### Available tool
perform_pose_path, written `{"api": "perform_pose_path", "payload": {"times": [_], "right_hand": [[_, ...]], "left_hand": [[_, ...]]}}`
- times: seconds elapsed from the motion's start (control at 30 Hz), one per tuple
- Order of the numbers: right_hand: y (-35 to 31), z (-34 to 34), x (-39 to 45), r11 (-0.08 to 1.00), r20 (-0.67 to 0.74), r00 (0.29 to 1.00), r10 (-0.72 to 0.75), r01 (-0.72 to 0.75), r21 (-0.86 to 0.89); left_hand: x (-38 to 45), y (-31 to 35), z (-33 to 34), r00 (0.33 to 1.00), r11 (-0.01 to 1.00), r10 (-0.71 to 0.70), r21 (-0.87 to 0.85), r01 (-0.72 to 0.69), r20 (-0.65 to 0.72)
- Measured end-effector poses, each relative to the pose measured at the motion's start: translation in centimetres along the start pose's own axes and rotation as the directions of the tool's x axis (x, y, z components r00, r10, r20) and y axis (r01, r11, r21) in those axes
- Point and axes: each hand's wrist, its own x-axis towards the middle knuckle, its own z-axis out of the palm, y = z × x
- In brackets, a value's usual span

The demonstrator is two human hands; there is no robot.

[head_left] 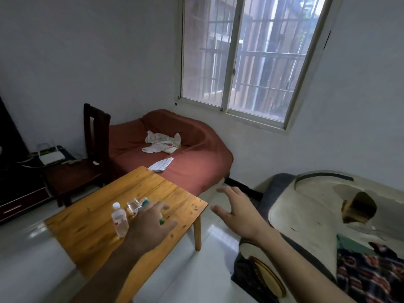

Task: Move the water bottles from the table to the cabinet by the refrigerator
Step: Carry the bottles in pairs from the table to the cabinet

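Clear water bottles (122,217) stand mid-table (91,224), away from edges. Left hand (150,224) and right hand (237,209) hover spread, holding nothing.

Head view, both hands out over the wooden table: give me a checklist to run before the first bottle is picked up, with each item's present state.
1. Upright white-capped bottle standing free on the wooden table: ok.
2. Lying bottle reachable: ok, partly hidden behind the left hand's fingers.
3. Left hand open above the bottles, holding nothing: ok.
4. Right hand open and empty, past the table's edge: ok.
5. Green thing under the left hand's fingers is another bottle's cap: cannot tell.
6. Cabinet and refrigerator located: cannot tell, neither is in view.
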Motion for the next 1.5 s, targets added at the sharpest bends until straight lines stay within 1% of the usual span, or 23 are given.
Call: {"api": "perform_pose_path", "payload": {"times": [0.17,0.3,0.47,0.6,0.8,0.9,1.0,1.13,1.27,1.4,1.5], "right_hand": [[4.5,-0.1,8.2,0.999,0.046,0.999,-0.016,0.014,0.04],[6.8,-0.5,14.3,0.999,0.077,0.997,-0.028,0.024,0.047],[8.1,1.0,20.5,0.998,0.134,0.99,-0.038,0.032,0.047],[8.3,3.4,26.1,1.0,0.182,0.983,-0.029,0.03,-0.003],[5.9,5.1,34.8,0.996,0.204,0.978,-0.048,0.064,-0.068],[5.3,6.6,38.7,0.993,0.22,0.972,-0.078,0.096,-0.073],[5.4,9.0,41.4,0.991,0.272,0.957,-0.1,0.119,-0.056],[6.3,12.3,45.4,0.982,0.344,0.924,-0.166,0.188,-0.031],[7.2,15.6,50.2,0.968,0.42,0.876,-0.237,0.248,0.028],[8.8,18.5,54.0,0.947,0.538,0.784,-0.308,0.305,0.098],[9.8,20.7,56.3,0.932,0.61,0.714,-0.344,0.34,0.127]], "left_hand": [[8.1,0.7,1.7,0.999,0.996,-0.043,0.083,0.042,0.019],[13.4,1.3,3.1,0.997,0.994,-0.073,0.087,0.072,0.015],[18.3,-0.8,4.6,0.988,0.982,-0.149,0.124,0.143,0.039],[23.8,-3.8,5.0,0.981,0.98,-0.189,0.067,0.186,0.038],[31.7,-7.4,4.0,0.985,0.985,-0.173,-0.018,0.173,0.009],[34.3,-9.4,3.8,0.978,0.978,-0.207,-0.023,0.207,-0.002],[35.6,-11.5,4.0,0.964,0.964,-0.265,0.001,0.265,0.028],[37.5,-14.5,4.3,0.93,0.93,-0.367,0.039,0.366,0.023],[39.4,-16.7,5.3,0.864,0.863,-0.503,0.038,0.504,-0.026],[40.6,-17.6,7.0,0.769,0.77,-0.637,0.001,0.638,-0.059],[40.7,-17.9,8.4,0.722,0.723,-0.688,0.008,0.69,-0.08]]}}
